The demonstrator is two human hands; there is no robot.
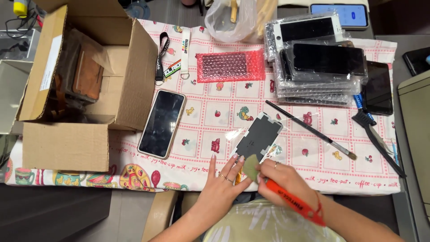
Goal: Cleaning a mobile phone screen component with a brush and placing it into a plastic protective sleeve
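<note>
A dark grey flat phone part [259, 135] in clear plastic lies on the patterned cloth near the table's front edge. My left hand [222, 186] rests just below it, fingers spread, fingertips touching its lower edge and a small olive-green piece [251, 166]. My right hand [285, 183] grips a red-orange handled tool [295, 202], its tip hidden at the green piece.
A phone in a tan case [161, 123] lies left of the part. An open cardboard box [85, 76] stands at the left. Bagged phone screens [319, 62] are stacked at the back right, with a thin paintbrush [310, 130], a black brush [375, 136] and pink bubble wrap [230, 66] nearby.
</note>
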